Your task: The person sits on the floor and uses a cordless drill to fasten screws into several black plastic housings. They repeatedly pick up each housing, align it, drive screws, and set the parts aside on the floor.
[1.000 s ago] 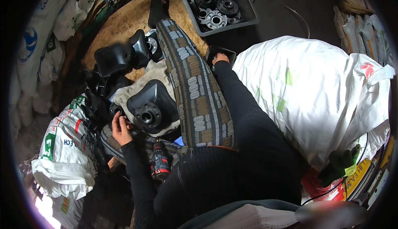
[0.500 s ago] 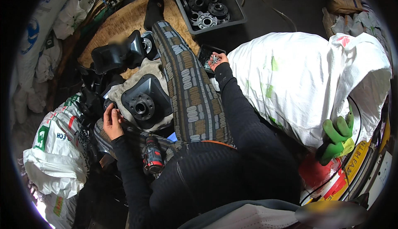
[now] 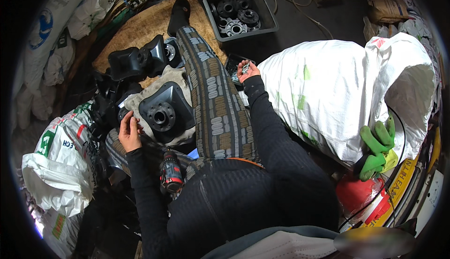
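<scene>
In front of me a black square-based part with a round metal hub (image 3: 161,115) lies on a crumpled pale cloth (image 3: 180,80). At its left edge my left hand (image 3: 131,133) is raised with loosely bent fingers apart and nothing in them. My right hand (image 3: 247,71) is turned palm up and cups several small silver screws (image 3: 246,67). Just behind that hand sits a small black tray (image 3: 233,63), partly covered by it; its contents show only in part. A red and black cordless drill (image 3: 171,173) rests by my lap.
More black housings (image 3: 125,64) stand on a brown board (image 3: 112,40). A grey bin (image 3: 273,22) with hubs stands beyond my outstretched leg. A large white sack (image 3: 318,88) fills the right side, with green gloves (image 3: 378,149) beside it; another sack (image 3: 61,158) is at left.
My right hand has shifted slightly at the tray, still cupping the screws. The left hand stays near the hub part, with little movement. The whole view has shifted a little.
</scene>
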Motion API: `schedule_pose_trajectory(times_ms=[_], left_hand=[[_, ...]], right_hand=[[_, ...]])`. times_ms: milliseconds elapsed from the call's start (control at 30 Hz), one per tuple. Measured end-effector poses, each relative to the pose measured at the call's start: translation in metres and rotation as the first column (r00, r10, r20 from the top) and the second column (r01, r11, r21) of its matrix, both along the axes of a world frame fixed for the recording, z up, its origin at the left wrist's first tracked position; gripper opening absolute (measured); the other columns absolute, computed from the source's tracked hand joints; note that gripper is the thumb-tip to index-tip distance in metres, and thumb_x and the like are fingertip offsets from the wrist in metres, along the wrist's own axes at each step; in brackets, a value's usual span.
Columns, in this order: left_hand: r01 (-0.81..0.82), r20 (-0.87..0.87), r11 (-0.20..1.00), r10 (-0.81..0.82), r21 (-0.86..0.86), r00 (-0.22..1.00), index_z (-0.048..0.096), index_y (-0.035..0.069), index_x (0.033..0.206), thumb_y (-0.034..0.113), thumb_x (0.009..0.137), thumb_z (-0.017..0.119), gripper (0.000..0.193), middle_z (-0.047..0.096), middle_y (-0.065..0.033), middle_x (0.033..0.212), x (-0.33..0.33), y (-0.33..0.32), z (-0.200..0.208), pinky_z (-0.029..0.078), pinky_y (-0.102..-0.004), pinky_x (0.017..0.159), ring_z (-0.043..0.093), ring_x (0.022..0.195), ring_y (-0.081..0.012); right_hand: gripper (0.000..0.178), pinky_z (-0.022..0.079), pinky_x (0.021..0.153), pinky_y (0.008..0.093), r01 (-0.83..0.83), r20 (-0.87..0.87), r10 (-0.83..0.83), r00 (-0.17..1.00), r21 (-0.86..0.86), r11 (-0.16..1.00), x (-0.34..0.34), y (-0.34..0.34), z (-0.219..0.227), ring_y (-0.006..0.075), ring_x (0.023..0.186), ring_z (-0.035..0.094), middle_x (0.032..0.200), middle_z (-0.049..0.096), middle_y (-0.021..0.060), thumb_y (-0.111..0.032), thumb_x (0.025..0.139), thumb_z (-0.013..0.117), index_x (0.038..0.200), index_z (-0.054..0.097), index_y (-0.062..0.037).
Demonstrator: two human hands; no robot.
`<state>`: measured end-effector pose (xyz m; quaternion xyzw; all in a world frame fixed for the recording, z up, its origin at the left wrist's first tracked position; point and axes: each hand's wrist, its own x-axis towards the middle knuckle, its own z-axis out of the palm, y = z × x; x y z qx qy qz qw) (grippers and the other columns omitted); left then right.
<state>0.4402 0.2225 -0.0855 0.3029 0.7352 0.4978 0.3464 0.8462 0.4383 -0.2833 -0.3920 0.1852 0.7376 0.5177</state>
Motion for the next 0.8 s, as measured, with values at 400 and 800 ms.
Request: schedule_pose_trajectory(times_ms=[400, 800], left_hand=[[0.321, -0.099, 0.939, -0.310, 0.123, 0.946, 0.066, 0.003, 0.111, 0.008, 0.088, 0.067, 0.023, 0.066, -0.0033, 0.095, 0.084, 0.025, 0.085, 0.049, -0.0228, 0.073, 0.061, 0.082, -0.0097], [0.355, -0.004, 0.929, -0.357, -0.108, 0.934, 0.066, 0.000, 0.093, 0.008, 0.081, 0.071, 0.015, 0.066, -0.0086, 0.083, 0.094, -0.027, 0.102, 0.051, -0.0261, 0.065, 0.065, 0.073, -0.0138]], right_hand=[[0.046, 0.035, 0.047, 0.0250, -0.106, -0.516, 0.527, 0.675, 0.640, 0.761, -0.069, -0.031, 0.175, 0.0091, 0.044, 0.041, 0.060, 0.045, -0.0007, -0.037, 0.105, 0.031, 0.069, 0.046, -0.0118], [0.041, 0.026, 0.038, 0.0188, -0.630, -0.183, 0.821, 0.541, 0.558, 0.540, -0.171, -0.156, 0.235, 0.0042, 0.039, 0.029, 0.064, 0.044, -0.0019, -0.042, 0.103, 0.038, 0.075, 0.043, -0.0130]])
